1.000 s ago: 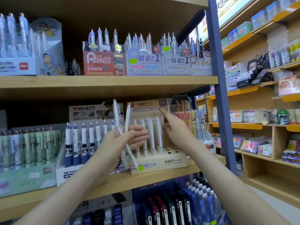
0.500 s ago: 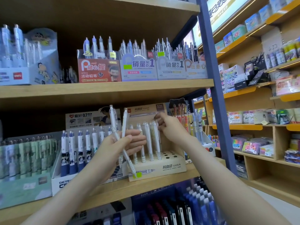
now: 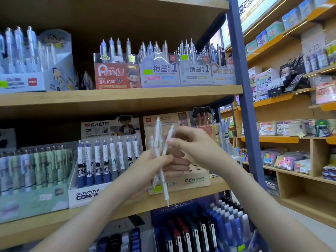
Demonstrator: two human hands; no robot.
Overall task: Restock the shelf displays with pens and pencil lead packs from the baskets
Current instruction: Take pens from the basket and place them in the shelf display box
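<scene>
Right hand (image 3: pixel 192 144) has left the display and come back to the bundle for the next pen

At 9 o'clock of the hands stands a white cardboard tray of blue-and-white pens (image 3: pixel 101 160), not part of this step. The left hand (image 3: pixel 151 166) is curled round a bundle of slim white plastic pens (image 3: pixel 157 135), tips down, in front of the wooden shelf (image 3: pixel 54 224). At its 1 o'clock the right hand pinches the top of one long white pen (image 3: pixel 164 186) that slants out below the bundle. The step in hand looks like drawing that pen free; next it wants turning upright and lowering into a free hole of the beige cardboard display box (image 3: pixel 196 179) at 4 o'clock
</scene>
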